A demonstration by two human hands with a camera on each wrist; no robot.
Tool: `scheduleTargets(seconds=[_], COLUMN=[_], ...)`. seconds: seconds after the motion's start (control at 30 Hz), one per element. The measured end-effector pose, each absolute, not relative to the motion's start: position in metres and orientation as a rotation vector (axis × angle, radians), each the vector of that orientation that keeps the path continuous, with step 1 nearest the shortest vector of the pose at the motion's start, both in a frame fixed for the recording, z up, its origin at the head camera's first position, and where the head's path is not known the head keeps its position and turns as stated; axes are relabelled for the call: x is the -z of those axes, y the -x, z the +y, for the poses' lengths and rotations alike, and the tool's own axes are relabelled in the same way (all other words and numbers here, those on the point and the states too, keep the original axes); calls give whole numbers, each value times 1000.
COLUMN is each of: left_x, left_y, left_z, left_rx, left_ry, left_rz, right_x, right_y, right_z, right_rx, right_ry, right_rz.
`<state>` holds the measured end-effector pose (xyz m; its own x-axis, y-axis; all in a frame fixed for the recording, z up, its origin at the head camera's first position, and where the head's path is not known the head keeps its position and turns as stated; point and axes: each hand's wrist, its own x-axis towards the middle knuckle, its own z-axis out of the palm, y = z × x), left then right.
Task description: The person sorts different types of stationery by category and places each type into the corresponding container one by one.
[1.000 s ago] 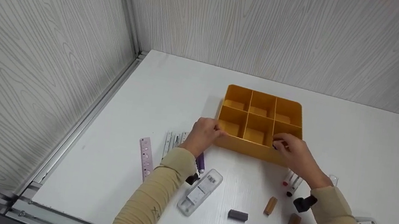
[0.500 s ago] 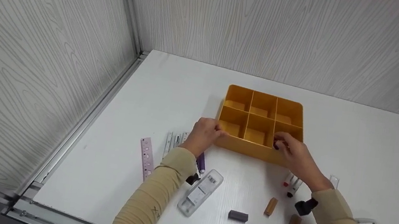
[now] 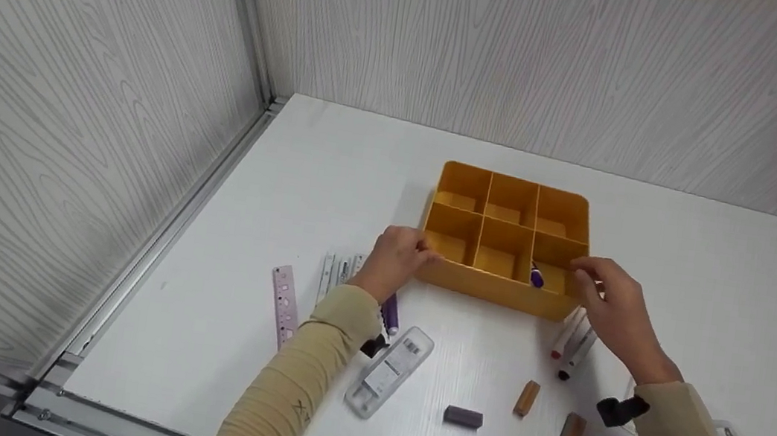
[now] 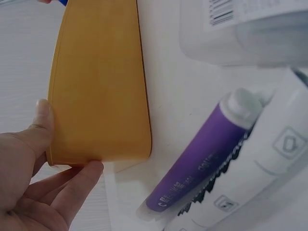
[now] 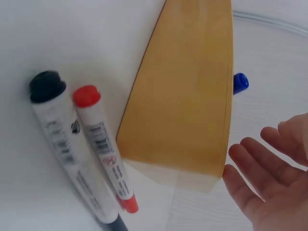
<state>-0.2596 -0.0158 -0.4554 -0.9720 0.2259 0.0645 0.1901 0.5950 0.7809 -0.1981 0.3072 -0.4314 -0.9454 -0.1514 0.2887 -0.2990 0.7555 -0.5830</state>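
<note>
Toward the middle of the white surface (image 3: pixel 335 166) we record one yellow-orange plastic box (image 3: pixel 480 289) of six compartments. Near-right compartment: one blue-ended pen (image 3: pixel 537 276), its end above the rim. Left hand (image 3: pixel 394 258): thumb and fingers gripping the box's near-left corner. Right hand (image 3: pixel 614 296): released, fingers loosely extended by the near-right corner; whether they touch, we cannot tell. Near that corner we count one red-capped white marker (image 3: pixel 567 334) and one black-capped white marker (image 3: pixel 577 354). Nearer us: two small brown blocks (image 3: pixel 572 433), one dark grey block (image 3: pixel 463 417), one clear plastic case (image 3: pixel 391 372). Farther left: one pink ruler (image 3: pixel 284 306).
</note>
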Motion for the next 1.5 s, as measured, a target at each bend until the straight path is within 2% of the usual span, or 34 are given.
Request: scheduleTargets(seconds=[0.53, 1.03, 1.5], left_x=[455, 458, 459], left_y=[257, 254, 254], left_z=[-15, -7, -8], left_rx=[-1296, -1059, -1048], left_ry=[-501, -650, -637], left_rz=[2823, 2973, 2973], right_x=[446, 463, 469], right_y=[177, 172, 167], right_z=[340, 342, 337], right_rx=[-857, -867, -815], right_ry=[6, 57, 79], right_rz=[-2863, -3236, -3272])
